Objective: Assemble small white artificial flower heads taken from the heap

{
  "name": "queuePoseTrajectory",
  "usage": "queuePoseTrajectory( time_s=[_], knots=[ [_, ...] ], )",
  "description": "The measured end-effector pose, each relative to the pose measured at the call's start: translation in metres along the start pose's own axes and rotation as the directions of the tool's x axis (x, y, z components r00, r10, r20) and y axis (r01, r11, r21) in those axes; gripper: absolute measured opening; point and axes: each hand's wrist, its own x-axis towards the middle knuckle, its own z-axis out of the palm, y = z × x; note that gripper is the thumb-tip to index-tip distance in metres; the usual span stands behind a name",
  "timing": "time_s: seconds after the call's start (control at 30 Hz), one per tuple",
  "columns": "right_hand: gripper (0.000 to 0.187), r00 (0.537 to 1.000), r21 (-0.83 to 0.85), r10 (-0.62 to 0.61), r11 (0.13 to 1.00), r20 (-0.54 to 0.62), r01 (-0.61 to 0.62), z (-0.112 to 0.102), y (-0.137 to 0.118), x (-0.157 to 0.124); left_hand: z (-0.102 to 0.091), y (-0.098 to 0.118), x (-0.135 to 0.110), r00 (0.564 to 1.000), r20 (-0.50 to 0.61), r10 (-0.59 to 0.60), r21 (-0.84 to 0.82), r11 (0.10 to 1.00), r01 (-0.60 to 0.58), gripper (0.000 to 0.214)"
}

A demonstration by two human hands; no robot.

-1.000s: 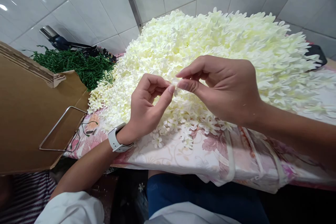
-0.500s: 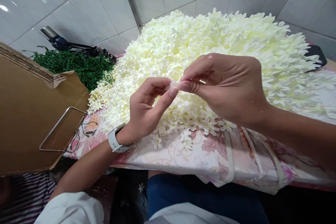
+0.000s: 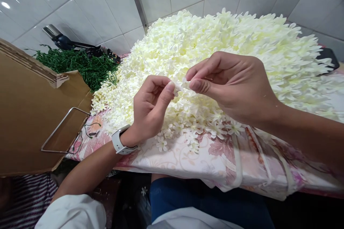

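A big heap of cream-white artificial flowers [image 3: 236, 39] covers the table. Above its front slope my two hands meet. My left hand [image 3: 150, 109], with a white watch on its wrist, pinches one side of a small white flower [image 3: 180, 85] between thumb and forefinger. My right hand [image 3: 233, 86] pinches the other side of the same flower with thumb and forefinger, its other fingers curled. The flower is mostly hidden by the fingertips.
A floral cloth [image 3: 188, 161] covers the table edge, with loose flowers on it. A cardboard box [image 3: 29, 114] with a wire frame [image 3: 63, 130] stands at the left. Green stems [image 3: 77, 64] and a dark tool [image 3: 63, 41] lie by the tiled wall.
Both hands stay pinched on the small flower and shift only slightly; the fingertips have parted a little and the view has tilted slightly.
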Motion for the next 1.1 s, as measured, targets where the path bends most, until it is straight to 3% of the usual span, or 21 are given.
queuePoseTrajectory(
  time_s=[0.17, 0.37, 0.6, 0.8, 1.0, 1.1],
  knots=[
    [0.033, 0.999, -0.015, 0.018, 1.0, -0.031, -0.019, -0.0011, 0.0001, 0.0012, -0.0002, -0.0022, 0.0027, 0.999, -0.027, -0.024, -0.063, 0.998, 0.022, 0.012],
    [0.037, 0.987, -0.245, -0.047, 0.97, -0.154, 0.008, -0.003, 0.0006, 0.0011, 0.0024, -0.0027, 0.0024, 0.997, -0.057, -0.054, -0.028, 0.998, 0.052, 0.014],
    [0.014, 0.982, -0.38, -0.176, 0.905, 0.072, 0.19, -0.0017, -0.002, -0.0036, -0.0002, -0.0031, 0.0019, 0.998, 0.017, -0.063, -0.038, 0.997, 0.064, 0.011],
    [0.015, 0.989, -0.404, -0.139, 0.909, -0.056, 0.105, -0.0025, -0.0011, -0.0007, -0.0045, -0.0076, 0.006, 0.991, 0.057, -0.121, -0.149, 0.981, 0.128, 0.006],
    [0.017, 0.986, -0.381, -0.068, 0.916, 0.155, 0.123, -0.003, -0.0006, -0.0045, -0.0058, -0.008, 0.0061, 0.984, 0.08, -0.161, -0.168, 0.971, 0.173, 0.022],
    [0.008, 0.982, -0.377, -0.042, 0.92, 0.184, 0.11, -0.0025, -0.0018, -0.0059, -0.0051, -0.0057, 0.0056, 0.986, 0.071, -0.149, -0.141, 0.977, 0.158, 0.029]
  ],
)
